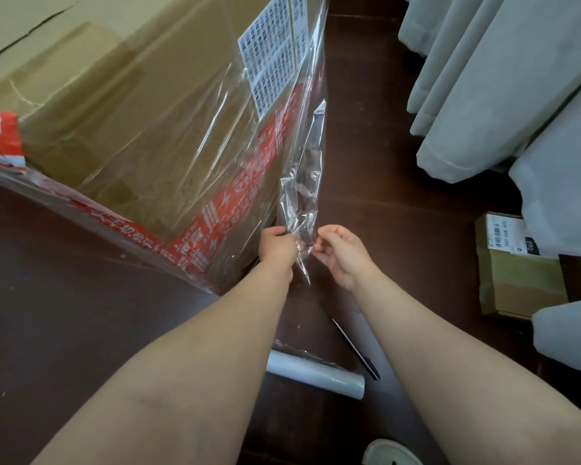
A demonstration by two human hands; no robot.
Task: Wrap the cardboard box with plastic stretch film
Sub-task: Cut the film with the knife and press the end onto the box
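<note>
A large brown cardboard box (141,129) with red printed tape and white barcode labels stands on the dark floor, its sides covered in clear stretch film. A loose crinkled tail of film (302,182) hangs off the box's near corner. My left hand (277,246) grips the bottom of that tail against the corner. My right hand (341,253) is just right of it, fingers curled and pinching the film's edge. The white film roll (316,374) lies on the floor below my forearms.
A thin black tool (353,347) lies on the floor by the roll. A small cardboard parcel (517,273) sits at the right, under grey curtains (483,88). A shoe tip (391,453) shows at the bottom edge. Dark wooden floor (64,280) stretches to the left.
</note>
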